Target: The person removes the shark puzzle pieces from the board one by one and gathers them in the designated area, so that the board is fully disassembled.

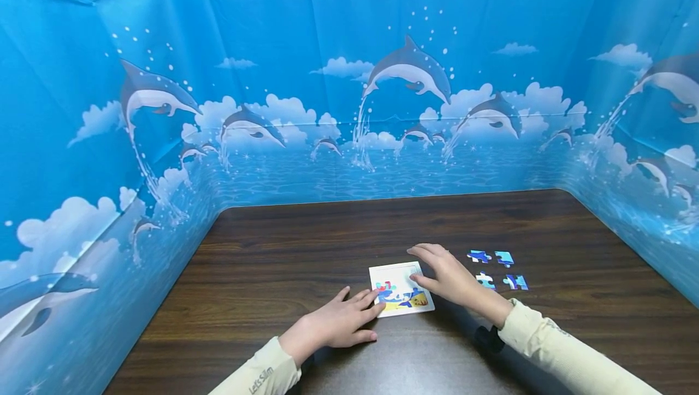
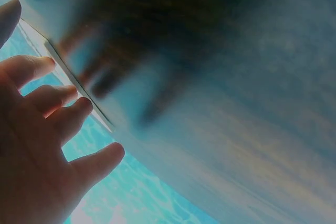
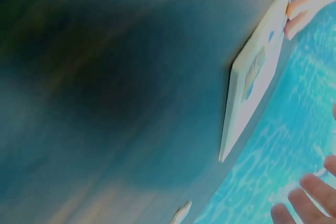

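A white-framed jigsaw puzzle board (image 1: 394, 270) lies on the table, its lower part filled with blue, yellow and red pieces. My left hand (image 1: 345, 321) rests flat at the board's left edge, fingers spread, a couple of fingertips over the frame. In the left wrist view the fingers (image 2: 68, 121) reach toward the board's edge. Over the board's right side hovers my right hand (image 1: 449, 278), thumb apart from the other fingers, holding nothing that shows. The right wrist view has its fingers (image 3: 310, 195) off to one side of the board (image 3: 244, 98).
Several loose blue-and-white puzzle pieces (image 1: 504, 258) lie right of the board, beyond my right forearm. The dark wood table (image 1: 284, 249) is bounded at the back and sides by a blue dolphin-print curtain (image 1: 306, 170). A black band (image 1: 488, 339) sits under the right wrist.
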The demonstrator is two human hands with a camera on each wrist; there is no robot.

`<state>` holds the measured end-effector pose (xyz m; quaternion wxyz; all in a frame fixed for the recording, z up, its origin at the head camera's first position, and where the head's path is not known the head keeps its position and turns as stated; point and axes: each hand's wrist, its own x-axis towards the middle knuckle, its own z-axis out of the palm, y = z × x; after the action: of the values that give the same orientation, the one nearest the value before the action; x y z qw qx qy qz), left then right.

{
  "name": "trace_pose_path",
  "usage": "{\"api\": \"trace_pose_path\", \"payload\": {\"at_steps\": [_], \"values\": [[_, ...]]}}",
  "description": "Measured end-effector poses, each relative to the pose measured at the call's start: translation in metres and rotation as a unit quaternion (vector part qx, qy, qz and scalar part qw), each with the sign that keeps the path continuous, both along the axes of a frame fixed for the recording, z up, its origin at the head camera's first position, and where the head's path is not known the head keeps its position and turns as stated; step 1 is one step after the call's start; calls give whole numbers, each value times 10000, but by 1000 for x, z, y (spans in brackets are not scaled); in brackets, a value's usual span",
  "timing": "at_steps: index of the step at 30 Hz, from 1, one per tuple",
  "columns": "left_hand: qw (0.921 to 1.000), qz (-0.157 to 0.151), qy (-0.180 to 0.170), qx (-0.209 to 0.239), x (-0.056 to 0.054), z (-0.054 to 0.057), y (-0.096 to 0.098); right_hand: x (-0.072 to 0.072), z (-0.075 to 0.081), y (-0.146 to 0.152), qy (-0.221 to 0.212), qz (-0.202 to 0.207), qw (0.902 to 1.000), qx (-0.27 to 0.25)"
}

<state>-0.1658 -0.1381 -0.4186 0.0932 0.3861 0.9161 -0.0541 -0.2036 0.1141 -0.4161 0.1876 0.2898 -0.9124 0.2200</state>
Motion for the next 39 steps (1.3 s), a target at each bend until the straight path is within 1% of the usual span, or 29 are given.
{"api": "trace_pose_path", "payload": {"at_steps": [8,13,16,18,26,31,34,39], "values": [[10000,14,-46,-14,-1,0,0,0,-5,-14,65,363,9990,240],[10000,19,-11,-20,0,1,0,-2,-10,-25,188,555,9980,247],[10000,23,53,-18,-1,0,-1,-2,-10,-31,170,661,9975,182],[10000,25,77,-18,-1,0,-1,-2,-10,-34,121,679,9974,228],[10000,77,4,-28,0,1,-2,-4,-7,-42,-175,617,9959,646],[9999,87,-21,-46,0,2,-2,-6,-7,-45,-556,710,9925,827],[9999,46,70,-80,1,2,-2,-9,-8,-47,-846,767,9892,917],[9999,32,103,-111,2,0,-1,-14,-10,-49,-1178,1022,9829,983]]}}
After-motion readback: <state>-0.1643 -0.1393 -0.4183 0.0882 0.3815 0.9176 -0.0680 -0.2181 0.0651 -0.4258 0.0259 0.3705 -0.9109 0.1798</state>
